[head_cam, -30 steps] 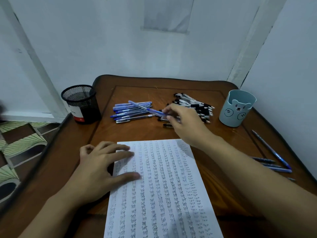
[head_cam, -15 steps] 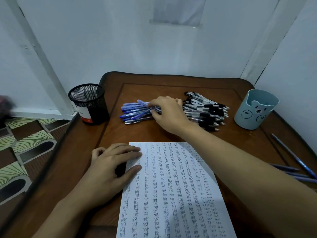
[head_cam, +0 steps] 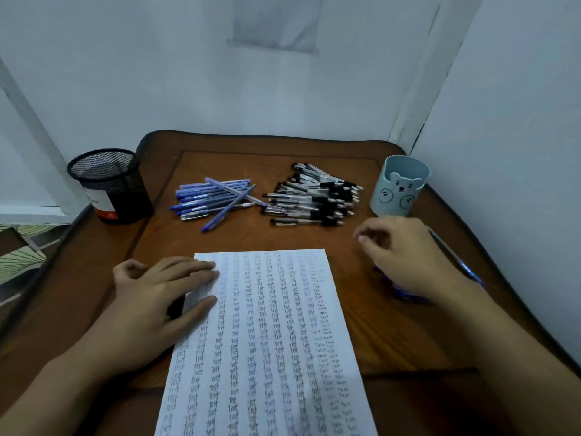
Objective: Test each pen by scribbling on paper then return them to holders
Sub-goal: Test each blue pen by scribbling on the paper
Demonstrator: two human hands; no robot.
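A sheet of paper (head_cam: pixel 267 341) covered with rows of scribbles lies at the front of the wooden table (head_cam: pixel 393 335). My left hand (head_cam: pixel 157 297) rests flat on its left edge, fingers straight. A pile of blue pens (head_cam: pixel 213 199) and a pile of black-and-clear pens (head_cam: pixel 314 196) lie behind the paper. My right hand (head_cam: pixel 405 256) hovers to the right of the paper with loosely curled fingers and nothing visible in them. Under and beside it lie a few loose blue pens (head_cam: pixel 408 295). A black mesh holder (head_cam: pixel 110 184) stands at the left, a light-blue bear holder (head_cam: pixel 399 185) at the right.
White walls close in behind and to the right of the table. A patterned tiled floor (head_cam: pixel 22 256) shows past the table's left edge. One loose blue pen (head_cam: pixel 456 258) lies along the right rim.
My right hand left the blue pen on the blue pile and drew back to the right, near the bear holder. My left hand stayed on the paper.
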